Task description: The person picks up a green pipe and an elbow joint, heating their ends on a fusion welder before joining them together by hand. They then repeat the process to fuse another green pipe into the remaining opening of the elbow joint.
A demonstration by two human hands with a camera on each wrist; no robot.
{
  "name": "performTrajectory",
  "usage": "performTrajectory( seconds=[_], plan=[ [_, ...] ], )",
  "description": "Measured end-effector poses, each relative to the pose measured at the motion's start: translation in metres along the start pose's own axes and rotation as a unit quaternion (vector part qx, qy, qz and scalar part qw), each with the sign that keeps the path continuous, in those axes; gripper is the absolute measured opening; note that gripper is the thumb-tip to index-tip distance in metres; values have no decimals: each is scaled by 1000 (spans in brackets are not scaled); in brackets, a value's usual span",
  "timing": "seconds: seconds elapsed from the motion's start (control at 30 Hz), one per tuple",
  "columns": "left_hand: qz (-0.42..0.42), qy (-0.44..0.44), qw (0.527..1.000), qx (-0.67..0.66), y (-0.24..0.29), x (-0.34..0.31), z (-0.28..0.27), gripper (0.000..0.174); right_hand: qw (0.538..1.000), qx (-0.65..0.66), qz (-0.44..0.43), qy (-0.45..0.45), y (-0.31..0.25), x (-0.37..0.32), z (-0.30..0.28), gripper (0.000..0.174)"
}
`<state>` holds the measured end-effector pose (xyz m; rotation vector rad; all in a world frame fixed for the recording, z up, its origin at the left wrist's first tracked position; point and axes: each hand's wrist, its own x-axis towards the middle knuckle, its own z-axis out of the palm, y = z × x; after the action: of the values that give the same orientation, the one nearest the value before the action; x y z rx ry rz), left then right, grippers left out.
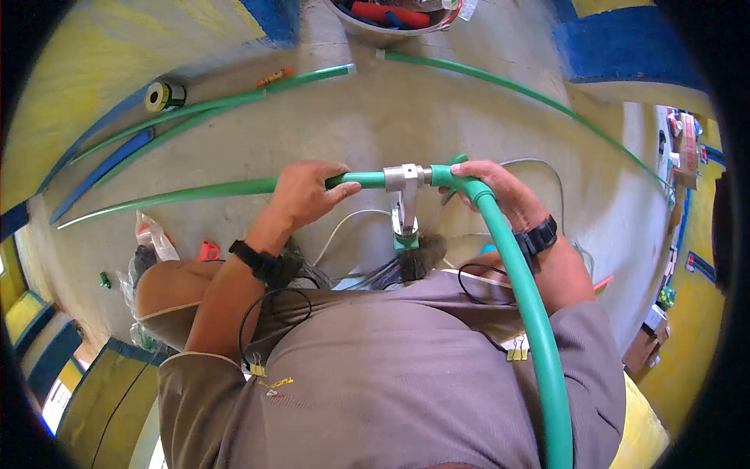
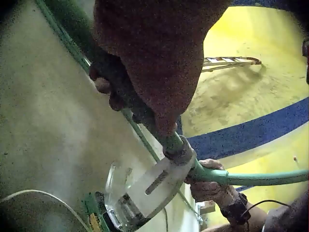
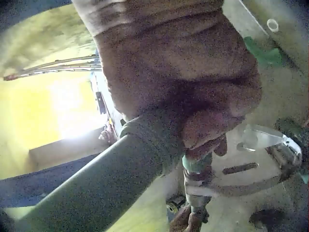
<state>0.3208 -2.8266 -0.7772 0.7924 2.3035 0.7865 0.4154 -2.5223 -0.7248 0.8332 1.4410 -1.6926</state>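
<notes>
In the head view, the left hand grips a green pipe just left of a metal heating tool that stands upright on a green base. On the tool's other side the right hand holds a green tee fitting, from which a curved green pipe runs down over the body. Pipe and fitting both meet the tool's metal ends. The left wrist view shows the tool's slotted plate between the hands. In the right wrist view, fingers curl round the fitting, whose far side is hidden.
Long green pipes and a blue strip lie at the left, with a tape roll beside them. A bucket of items stands at the top. Another green pipe lies at the right. Cables run near the tool, and plastic bags lie by the left knee.
</notes>
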Motion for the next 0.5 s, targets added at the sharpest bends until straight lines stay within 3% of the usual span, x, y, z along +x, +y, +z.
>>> performTrajectory(
  seconds=[0.1, 0.4, 0.5],
  plan=[
    [3, -1, 1000, -14, 2, -4, 3, 36, 999, -32, 17, 13, 8, -2, -3, 46],
    [32, 11, 999, -22, -1, -3, 11, 32, 997, -32, 63, 29, 12, -4, -5, 49],
    [31, 16, 999, -24, 0, -3, 12, 31, 998, -41, 36, 15, 19, 0, -7, 48]
  ],
)
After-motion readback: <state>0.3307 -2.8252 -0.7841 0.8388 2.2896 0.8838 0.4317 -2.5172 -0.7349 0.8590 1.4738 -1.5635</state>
